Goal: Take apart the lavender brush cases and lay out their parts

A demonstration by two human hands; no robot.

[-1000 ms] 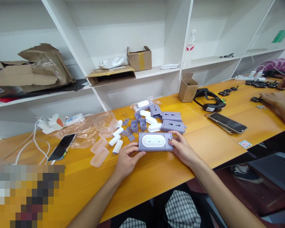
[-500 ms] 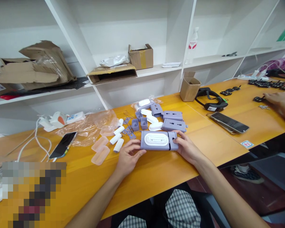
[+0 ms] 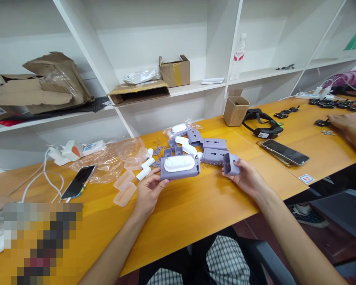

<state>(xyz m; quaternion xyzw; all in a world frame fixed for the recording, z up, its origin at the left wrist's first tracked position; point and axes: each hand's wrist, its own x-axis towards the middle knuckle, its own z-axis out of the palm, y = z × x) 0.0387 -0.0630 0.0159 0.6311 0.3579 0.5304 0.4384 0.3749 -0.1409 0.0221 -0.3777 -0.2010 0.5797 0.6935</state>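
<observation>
My left hand (image 3: 150, 190) grips the left end of a purple plastic casing (image 3: 180, 174) topped by a white oval piece (image 3: 179, 162). In my right hand (image 3: 247, 176) is a small purple end cap (image 3: 231, 164), its hollow side turned toward the casing. A row of thin metal springs (image 3: 211, 163) stretches across the gap between casing and cap. Behind them lie more purple casings (image 3: 214, 143), small purple cups (image 3: 167, 152) and white oval pieces (image 3: 190, 149). White cylinders (image 3: 143, 173) and translucent peach trays (image 3: 125, 194) rest left of my left hand.
A phone (image 3: 78, 181) and power strip (image 3: 90, 147) lie left, near crumpled plastic film (image 3: 112, 158). To the right are a cardboard box (image 3: 236, 109), a black headset (image 3: 264, 126) and another phone (image 3: 284, 152). A co-worker's hand (image 3: 344, 122) touches small black parts at far right.
My right hand has pulled the end cap away to the right, and springs now show between the parts. My left hand has shifted left and tilted the casing slightly.
</observation>
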